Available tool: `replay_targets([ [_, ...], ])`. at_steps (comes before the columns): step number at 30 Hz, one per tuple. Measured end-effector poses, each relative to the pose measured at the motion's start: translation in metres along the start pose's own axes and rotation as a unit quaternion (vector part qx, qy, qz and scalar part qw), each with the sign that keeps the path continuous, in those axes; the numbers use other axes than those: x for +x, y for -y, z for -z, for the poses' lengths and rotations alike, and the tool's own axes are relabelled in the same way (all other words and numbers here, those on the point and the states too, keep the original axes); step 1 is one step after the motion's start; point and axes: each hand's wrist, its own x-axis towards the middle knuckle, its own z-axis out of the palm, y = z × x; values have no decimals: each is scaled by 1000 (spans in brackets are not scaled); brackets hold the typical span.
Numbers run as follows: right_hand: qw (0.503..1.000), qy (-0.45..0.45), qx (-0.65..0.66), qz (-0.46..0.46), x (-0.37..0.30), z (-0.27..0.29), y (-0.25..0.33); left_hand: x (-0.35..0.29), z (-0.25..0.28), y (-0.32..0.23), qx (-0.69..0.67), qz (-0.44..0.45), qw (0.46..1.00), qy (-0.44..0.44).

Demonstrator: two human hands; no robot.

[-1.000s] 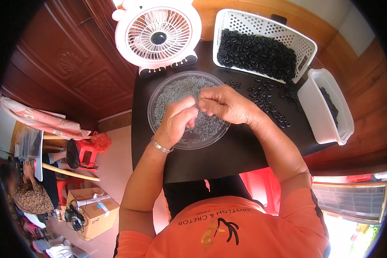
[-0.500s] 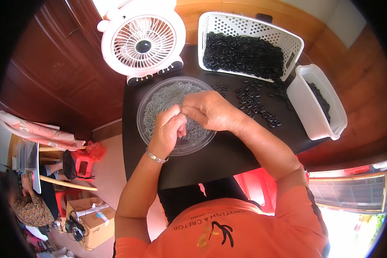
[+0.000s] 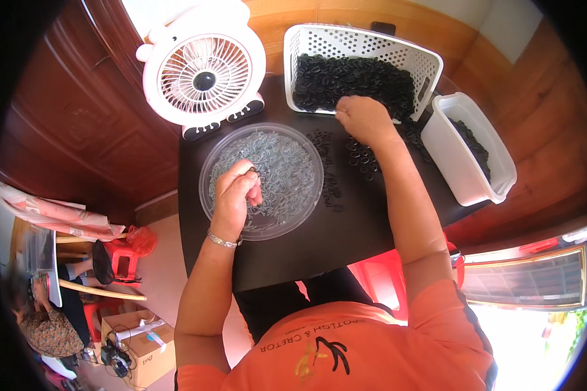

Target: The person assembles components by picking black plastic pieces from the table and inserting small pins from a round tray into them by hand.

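Above the round clear bowl (image 3: 204, 189) of small grey-blue pieces, my left hand (image 3: 236, 190) is closed. A small black oval ring (image 3: 253, 171) shows between its thumb and forefinger. My right hand (image 3: 370, 122) is at the front rim of the white perforated basket (image 3: 430, 62), its fingers bent together. Whatever the right fingers hold, if anything, is hidden. Many black oval pieces (image 3: 352, 75) fill the basket's bottom. More loose black rings (image 3: 362, 158) lie on the dark table between bowl and basket, partly under my right wrist.
A pink-and-white fan (image 3: 205, 81) stands behind the bowl. At the right edge of the table (image 3: 287, 260) is a white plastic tub (image 3: 460, 159) with black pieces inside. On the floor at left are a cardboard box (image 3: 140, 345), a red stool (image 3: 127, 257) and a seated person (image 3: 52, 329).
My right hand has left my left hand and moved forward and right to the basket's front rim. The left hand stays over the bowl. The whole view has shifted slightly.
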Motion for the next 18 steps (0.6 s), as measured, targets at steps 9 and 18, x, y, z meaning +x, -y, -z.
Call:
replay_targets([
  [9, 988, 132, 27, -74, -3, 11, -12, -2, 5, -3, 16, 7, 1000, 1],
  [18, 974, 201, -20, -101, -3, 3, -13, -2, 1, -1, 29, 10, 1000, -2],
])
